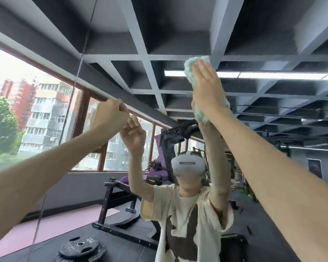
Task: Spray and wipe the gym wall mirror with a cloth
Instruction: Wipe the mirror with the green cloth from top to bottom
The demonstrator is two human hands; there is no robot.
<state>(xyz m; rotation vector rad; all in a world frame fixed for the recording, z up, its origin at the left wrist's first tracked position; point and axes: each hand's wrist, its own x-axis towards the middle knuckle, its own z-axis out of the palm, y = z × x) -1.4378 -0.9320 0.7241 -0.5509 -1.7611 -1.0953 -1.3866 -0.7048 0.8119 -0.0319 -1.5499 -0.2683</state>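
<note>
While the right hand [204, 91] lies flat, fingers straight, it presses the fluffy teal-and-white cloth [194, 63] against the upper part of the gym wall mirror [159, 103]. The arm is stretched well up. The left hand [108, 116] is raised beside it with its fingers curled and nothing visible in it, and its knuckles appear to touch the glass. No spray bottle is in view.

The cloth is only pinned by the palm, not gripped, so a fast stroke could let it slide out and drop. At full reach the pressure is likely to be uneven, which would leave streaks. The left hand's contact could smear a part already wiped.
</note>
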